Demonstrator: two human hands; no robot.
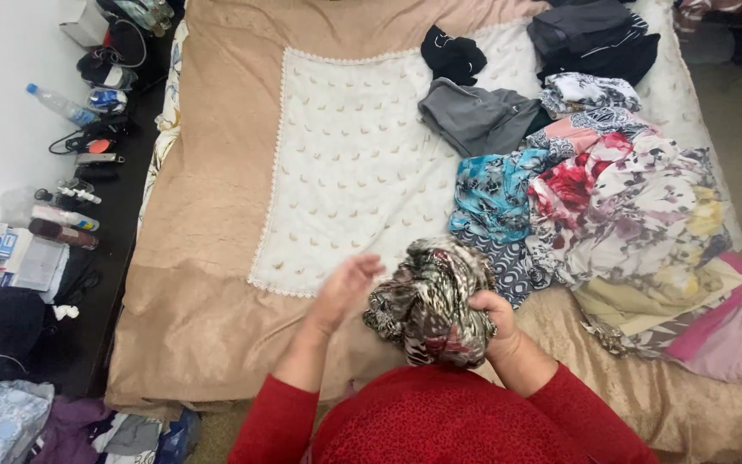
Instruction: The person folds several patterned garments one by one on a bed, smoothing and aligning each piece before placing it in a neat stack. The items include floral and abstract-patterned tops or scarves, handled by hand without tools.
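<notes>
Spread across most of the view, a tan bed cover [216, 283] with a cream lace-edged panel [345, 163] carries the laundry. At its near edge the right hand [495, 320] is closed on a bunched brown-and-white patterned garment [431, 301], held up just above the cover. The left hand [345, 288] is open, fingers spread and blurred, just beside the garment's left side and holding nothing. By my reading the piece is being gathered or shaken out between the hands; opening it flat would call for the free hand to catch a loose edge. Toward the far right corner lies a heap of floral clothes [620, 206], a grey top [478, 116] and dark items [594, 34]. Left of the bed, a dark shelf [100, 258] holds bottles and cables.
</notes>
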